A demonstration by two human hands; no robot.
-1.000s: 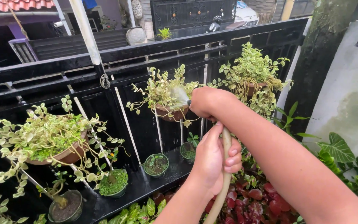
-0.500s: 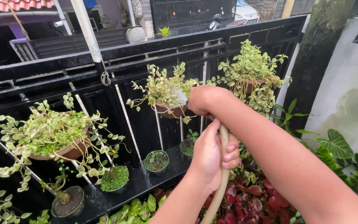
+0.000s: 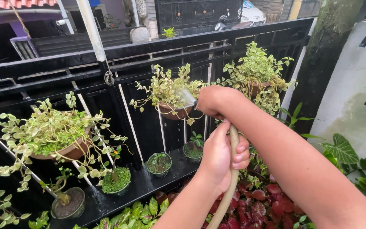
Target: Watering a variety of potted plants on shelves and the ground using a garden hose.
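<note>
My right hand (image 3: pixel 215 101) is closed around the nozzle end of a pale garden hose (image 3: pixel 229 186), and a spray of water (image 3: pixel 187 97) leaves it toward a hanging pot of variegated leaves (image 3: pixel 171 94). My left hand (image 3: pixel 223 156) grips the same hose lower down, just below the right hand. The hose runs down out of view at the bottom edge. The nozzle itself is hidden inside my right fist.
A black metal fence (image 3: pixel 149 63) carries two more hanging pots, one at left (image 3: pixel 54 135) and one at right (image 3: pixel 257 76). Small pots (image 3: pixel 159 163) stand on its wet ledge. Red-leaved plants (image 3: pixel 263 203) grow below, a tree trunk (image 3: pixel 327 51) at right.
The view has shifted slightly; both hands keep their grip on the hose and the spray stays on the middle hanging pot.
</note>
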